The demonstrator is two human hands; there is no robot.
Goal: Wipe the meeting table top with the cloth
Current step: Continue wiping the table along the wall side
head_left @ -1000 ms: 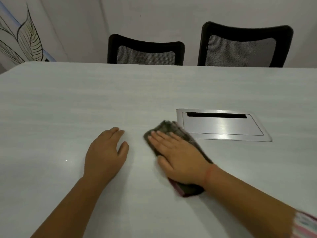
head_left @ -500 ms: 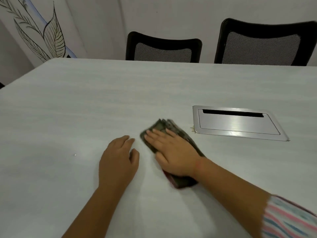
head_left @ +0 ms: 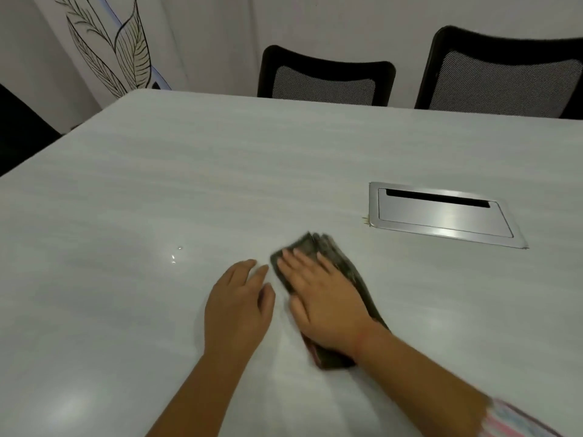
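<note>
Right hand (head_left: 325, 298) lies flat, fingers straight, pressing my cloth (head_left: 331, 247) onto the table (head_left: 157, 190); just left of it, my left hand (head_left: 238, 307) rests flat, holding nothing.

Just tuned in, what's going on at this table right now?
A person is wiping the table top with a dark folded cloth. The right hand presses flat on the cloth with straight fingers. The left hand rests flat on the bare table right beside it. A metal hatch set into the table lies further right, apart from the cloth.
</note>
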